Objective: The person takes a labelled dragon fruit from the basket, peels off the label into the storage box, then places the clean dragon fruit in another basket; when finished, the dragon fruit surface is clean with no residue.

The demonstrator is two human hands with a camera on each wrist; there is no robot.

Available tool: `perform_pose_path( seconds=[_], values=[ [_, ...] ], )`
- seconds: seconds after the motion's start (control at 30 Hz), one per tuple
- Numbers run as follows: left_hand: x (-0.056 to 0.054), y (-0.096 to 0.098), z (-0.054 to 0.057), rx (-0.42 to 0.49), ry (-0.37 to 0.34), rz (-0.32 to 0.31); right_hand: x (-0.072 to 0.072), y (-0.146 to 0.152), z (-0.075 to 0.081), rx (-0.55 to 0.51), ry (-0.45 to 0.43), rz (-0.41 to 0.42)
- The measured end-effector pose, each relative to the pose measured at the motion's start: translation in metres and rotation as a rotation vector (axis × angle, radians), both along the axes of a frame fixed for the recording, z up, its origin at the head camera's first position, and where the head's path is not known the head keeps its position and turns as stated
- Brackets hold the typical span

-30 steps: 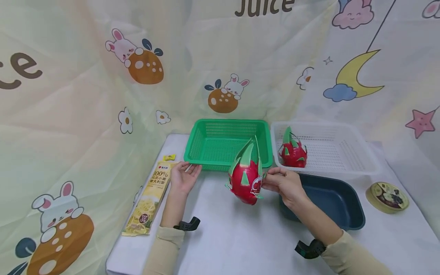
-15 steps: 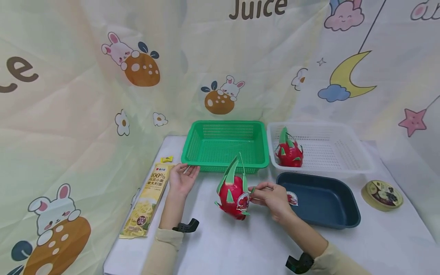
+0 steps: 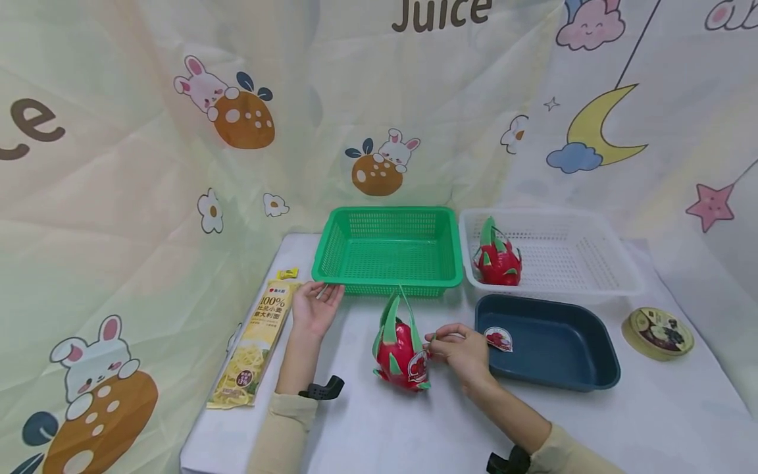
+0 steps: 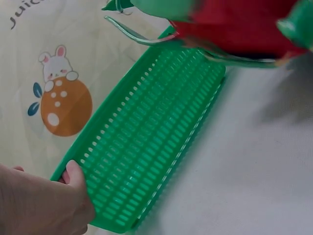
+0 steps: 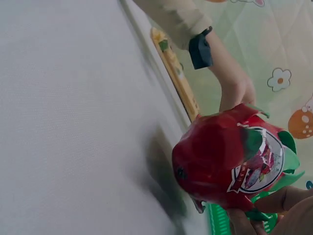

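Before the rectangular green plastic basket (image 3: 387,285), right hand (image 3: 464,353) pinches glossy round red dragon fruit (image 3: 401,355); left hand (image 3: 316,308) pinches rim (image 4: 122,88), perhaps for steadiness.

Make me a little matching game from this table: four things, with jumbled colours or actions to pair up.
Things:
1. Left hand
2. Tray
3. Right hand
4. Pasta packet

Colours or actions:
A. Pinching a dragon fruit
B. Mostly yellow
C. Gripping the green basket
D. Dark blue

Pairs: 1-C, 2-D, 3-A, 4-B
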State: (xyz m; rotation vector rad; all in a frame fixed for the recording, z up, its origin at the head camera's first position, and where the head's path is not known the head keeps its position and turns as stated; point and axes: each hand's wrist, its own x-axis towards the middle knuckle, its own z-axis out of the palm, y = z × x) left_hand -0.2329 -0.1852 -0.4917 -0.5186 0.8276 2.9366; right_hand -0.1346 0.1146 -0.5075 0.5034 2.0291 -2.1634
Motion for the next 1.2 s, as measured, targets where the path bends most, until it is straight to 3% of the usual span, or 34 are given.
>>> perform_pose_path(
  seconds=[0.4,0.8,1.2],
  values=[
    [0.0025,0.0013,0.0022,0.032,0.003,0.003,0.0009,-0.0014,-0.0051,0.06,0.003,-0.031],
    [0.0049,-0.0009,0.001,0.037,-0.005,0.005,0.0069,-0.0046,-0.0039,0.051,0.035,-0.001],
    [0.0036,-0.0028,0.0006,0.078,0.019,0.003,0.0013,-0.0059,-0.0005,0.088,0.011,0.037]
  ],
)
